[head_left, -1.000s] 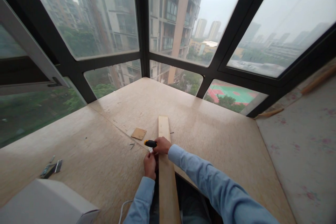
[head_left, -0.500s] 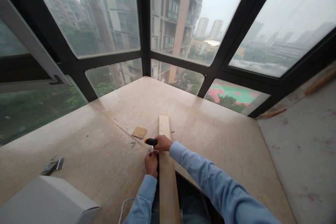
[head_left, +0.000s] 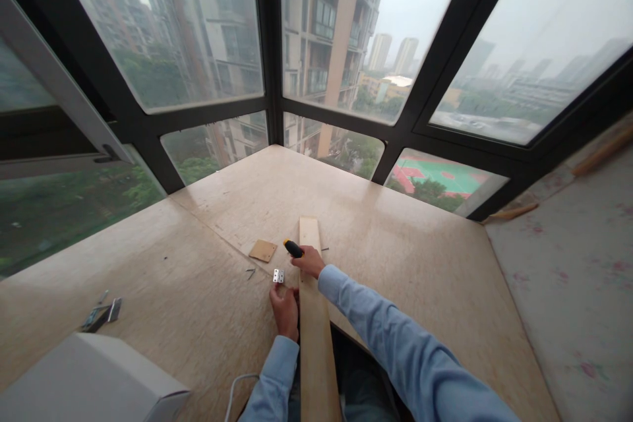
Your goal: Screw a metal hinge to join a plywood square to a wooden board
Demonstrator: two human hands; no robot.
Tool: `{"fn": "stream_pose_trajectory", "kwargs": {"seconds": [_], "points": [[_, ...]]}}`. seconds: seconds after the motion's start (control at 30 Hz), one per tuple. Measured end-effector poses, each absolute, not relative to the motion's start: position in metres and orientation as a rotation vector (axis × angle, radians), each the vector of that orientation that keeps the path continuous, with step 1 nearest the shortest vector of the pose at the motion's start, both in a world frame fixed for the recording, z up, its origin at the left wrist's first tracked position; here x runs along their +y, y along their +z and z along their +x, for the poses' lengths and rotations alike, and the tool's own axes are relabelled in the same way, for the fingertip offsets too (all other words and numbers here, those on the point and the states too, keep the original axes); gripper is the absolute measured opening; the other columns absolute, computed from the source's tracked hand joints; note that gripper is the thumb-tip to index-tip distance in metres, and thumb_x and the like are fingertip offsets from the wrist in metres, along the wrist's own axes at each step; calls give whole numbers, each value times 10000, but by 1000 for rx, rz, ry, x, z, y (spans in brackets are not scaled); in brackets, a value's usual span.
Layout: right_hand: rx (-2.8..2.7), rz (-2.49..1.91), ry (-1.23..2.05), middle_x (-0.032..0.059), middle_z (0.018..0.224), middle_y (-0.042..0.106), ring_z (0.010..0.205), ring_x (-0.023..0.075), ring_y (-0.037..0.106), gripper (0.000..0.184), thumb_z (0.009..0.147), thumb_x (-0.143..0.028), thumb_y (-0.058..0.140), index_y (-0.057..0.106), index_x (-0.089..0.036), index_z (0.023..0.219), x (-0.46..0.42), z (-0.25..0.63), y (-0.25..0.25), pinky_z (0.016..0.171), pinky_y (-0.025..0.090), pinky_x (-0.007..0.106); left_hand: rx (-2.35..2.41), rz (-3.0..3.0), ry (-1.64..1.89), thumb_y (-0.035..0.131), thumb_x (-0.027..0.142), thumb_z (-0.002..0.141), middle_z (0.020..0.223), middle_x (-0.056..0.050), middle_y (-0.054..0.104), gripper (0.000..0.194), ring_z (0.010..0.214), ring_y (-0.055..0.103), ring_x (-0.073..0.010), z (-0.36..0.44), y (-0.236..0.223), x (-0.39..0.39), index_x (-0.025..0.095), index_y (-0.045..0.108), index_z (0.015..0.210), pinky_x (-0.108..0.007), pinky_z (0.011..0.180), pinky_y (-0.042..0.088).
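A screwdriver (head_left: 293, 248) with a black and yellow handle is gripped in my right hand (head_left: 310, 261), above the left edge of a long wooden board (head_left: 311, 316). Its tip is hidden. Just left of the board is my left hand (head_left: 284, 311), fingers bent, with a small silver hinge (head_left: 279, 275) at the fingertips. The hinge's holed face points up toward me; how the fingers grip it is partly hidden. A thin, square brown piece (head_left: 262, 250) lies beyond the hinge.
Screws (head_left: 251, 273) lie left of the hinge, and another screw (head_left: 325, 249) right of the board. A white box (head_left: 89, 379) stands front left, with metal pieces (head_left: 102, 314) behind it. A white cable (head_left: 231, 392) runs near my left sleeve. Windows border the wooden surface (head_left: 425, 257).
My right hand has lifted the screwdriver up and slightly right, away from the hinge. The hinge has shifted a little left and is now more fully visible.
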State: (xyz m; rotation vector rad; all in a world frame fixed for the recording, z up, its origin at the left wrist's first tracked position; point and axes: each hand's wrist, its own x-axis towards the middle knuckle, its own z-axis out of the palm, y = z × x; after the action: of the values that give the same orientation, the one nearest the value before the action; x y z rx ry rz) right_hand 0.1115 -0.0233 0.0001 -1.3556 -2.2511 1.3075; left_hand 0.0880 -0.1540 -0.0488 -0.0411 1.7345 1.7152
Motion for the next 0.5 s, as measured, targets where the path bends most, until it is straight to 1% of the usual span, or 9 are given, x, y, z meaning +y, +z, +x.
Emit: {"fn": "stream_pose_trajectory", "kwargs": {"seconds": [0.07,0.1,0.17,0.23,0.3,0.4,0.5], "points": [[-2165,-1308,1384,33,827,676,797,152,606,263,651,-228,689,705,-140,899,-25,120,2,664,415,217,1763,-55,1730,654,164,737,901,-53,658,631,748,649,-160,90,-48,-157,171,402,1315,-248,660,503],[-2121,-1291,1432,27,812,674,751,138,597,263,640,-228,695,700,-137,887,-26,127,3,637,413,211,1771,-57,1730,670,170,732,933,-59,656,673,773,653,-163,90,-47,-158,176,377,1338,-253,675,507],[-2025,-1280,1539,19,770,669,597,99,545,275,631,-218,681,683,-128,891,-25,145,4,541,386,199,1767,-55,1710,694,205,735,964,-67,655,714,794,658,-170,93,-43,-162,178,352,1360,-261,682,516],[-1917,-1296,1635,16,725,662,455,63,448,305,641,-227,652,656,-115,925,-24,169,4,445,329,194,1738,-49,1673,708,245,743,963,-75,660,670,784,663,-174,94,-38,-166,161,396,1329,-261,664,522],[-1795,-1334,1707,11,693,654,362,47,360,342,664,-259,620,612,-113,973,-22,197,1,369,264,198,1691,-32,1636,733,256,735,967,-95,668,577,772,666,-169,96,-33,-168,127,479,1237,-252,653,528],[-1606,-1409,1733,13,697,644,343,46,365,357,664,-287,620,564,-118,974,-20,240,-6,322,211,190,1570,-4,1607,777,174,690,965,-129,684,474,765,670,-161,97,-26,-169,78,548,1094,-247,669,539],[-1426,-1481,1740,3,698,623,355,40,381,353,669,-285,620,540,-125,973,-22,277,-12,313,201,170,1441,33,1577,762,81,683,912,-139,704,392,726,674,-163,98,-22,-166,54,582,1029,-263,657,548]]}}
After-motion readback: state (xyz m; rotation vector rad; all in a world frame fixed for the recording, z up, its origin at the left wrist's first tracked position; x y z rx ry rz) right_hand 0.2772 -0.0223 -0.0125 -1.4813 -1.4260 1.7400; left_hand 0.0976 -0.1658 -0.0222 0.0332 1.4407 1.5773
